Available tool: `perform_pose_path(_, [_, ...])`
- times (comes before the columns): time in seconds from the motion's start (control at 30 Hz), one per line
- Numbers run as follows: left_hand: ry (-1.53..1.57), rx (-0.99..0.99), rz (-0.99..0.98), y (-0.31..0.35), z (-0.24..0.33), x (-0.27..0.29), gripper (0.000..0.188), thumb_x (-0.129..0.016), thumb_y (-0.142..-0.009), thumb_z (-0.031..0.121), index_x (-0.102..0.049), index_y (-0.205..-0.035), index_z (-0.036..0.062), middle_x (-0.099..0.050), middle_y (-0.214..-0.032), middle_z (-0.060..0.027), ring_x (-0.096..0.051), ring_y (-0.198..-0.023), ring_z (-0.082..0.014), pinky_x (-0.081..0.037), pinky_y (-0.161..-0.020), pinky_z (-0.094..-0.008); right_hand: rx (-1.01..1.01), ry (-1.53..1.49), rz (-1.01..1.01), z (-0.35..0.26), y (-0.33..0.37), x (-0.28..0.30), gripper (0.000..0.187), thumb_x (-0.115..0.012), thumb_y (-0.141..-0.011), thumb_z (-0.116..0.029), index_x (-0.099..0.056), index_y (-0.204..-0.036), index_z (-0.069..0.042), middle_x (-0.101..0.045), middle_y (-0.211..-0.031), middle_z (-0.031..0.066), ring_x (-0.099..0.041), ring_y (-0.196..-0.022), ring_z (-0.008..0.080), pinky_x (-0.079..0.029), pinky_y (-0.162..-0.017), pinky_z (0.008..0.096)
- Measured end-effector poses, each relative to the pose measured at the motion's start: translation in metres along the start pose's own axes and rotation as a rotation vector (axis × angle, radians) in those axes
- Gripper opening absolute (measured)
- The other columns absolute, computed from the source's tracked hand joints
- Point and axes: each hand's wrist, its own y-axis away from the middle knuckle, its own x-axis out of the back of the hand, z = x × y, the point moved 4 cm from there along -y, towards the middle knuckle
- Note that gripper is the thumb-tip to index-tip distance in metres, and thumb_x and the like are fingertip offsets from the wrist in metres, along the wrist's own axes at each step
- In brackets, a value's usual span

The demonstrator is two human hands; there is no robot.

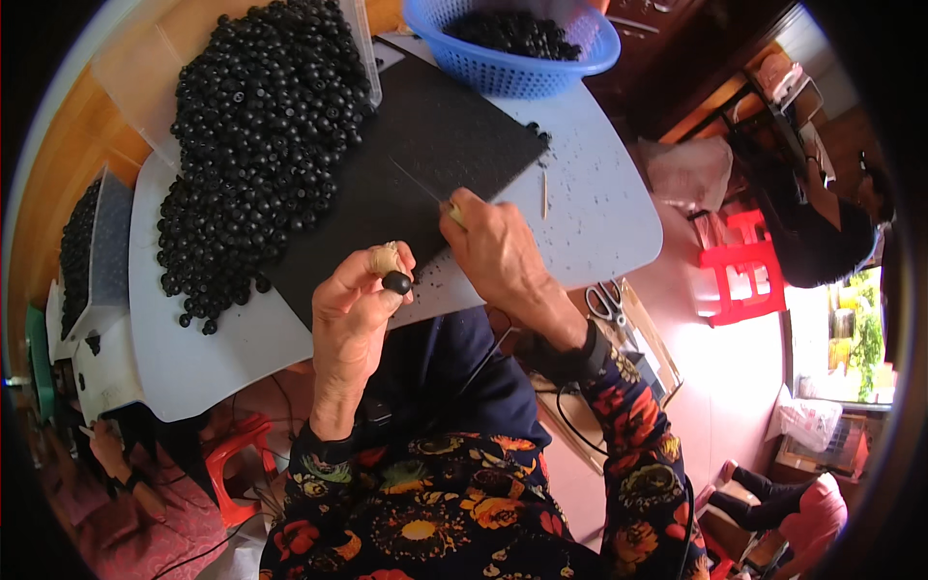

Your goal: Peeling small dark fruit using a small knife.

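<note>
My left hand (350, 314) pinches one small black round bead-like piece (396, 282) between thumb and fingers, in front of my body at the table's near edge. A pale wrap (385, 259) covers one of its fingertips. To the right, my right hand (498, 246) is closed around the yellowish handle (457, 215) of a thin pointed tool, whose narrow blade (418, 182) points away to the left over a black mat (425, 126). The tool and the held piece are apart. A large heap of similar black pieces (261, 126) spreads from a clear tipped bin (135, 87) onto the table at left.
A blue basket (512, 75) with black bits stands at the far edge of the light table (619, 213). Small scraps and a thin stick (544, 193) lie at right. Scissors (607, 302) lie beyond the near right edge. Red stools (739, 266) and other people (812, 213) are around.
</note>
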Motion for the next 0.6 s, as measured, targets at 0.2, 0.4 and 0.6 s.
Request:
perform_pose_path(0.2, [-0.041,-0.031,0.021,-0.003,-0.006,0.002,0.016,-0.053,-0.079,-0.001,-0.059,-0.093,-0.0011,-0.054,-0.092,-0.0057,-0.049,-0.084,-0.0105,-0.041,-0.076,-0.0255,0.024,-0.365,-0.072,0.004,0.011,-0.001,0.019,-0.055,-0.089,-0.018,-0.056,-0.084,0.001,-0.059,-0.065,0.0179,-0.061,-0.062,0.0315,-0.047,-0.058,0.0372])
perform_pose_path(0.4, [-0.045,0.033,0.094,-0.004,-0.016,0.008,0.020,-0.055,-0.080,-0.001,-0.060,-0.099,-0.0011,-0.056,-0.093,-0.0010,-0.050,-0.083,-0.0068,-0.042,-0.080,-0.0231,-0.007,-0.764,-0.222,-0.008,0.024,-0.011,0.033,-0.054,-0.093,-0.031,-0.058,-0.084,0.001,-0.058,-0.067,0.0049,-0.052,-0.064,0.0094,-0.044,-0.057,0.0282])
perform_pose_path(0.6, [-0.131,0.024,0.148,-0.004,-0.021,0.007,0.024,-0.055,-0.081,-0.001,-0.061,-0.105,-0.0007,-0.058,-0.091,0.0008,-0.050,-0.085,-0.0045,-0.043,-0.079,-0.0203,-0.036,-0.762,-0.232,-0.008,0.023,-0.021,0.031,-0.057,-0.092,-0.030,-0.057,-0.082,-0.001,-0.050,-0.063,0.0008,-0.045,-0.060,0.0077,-0.041,-0.053,0.0262])
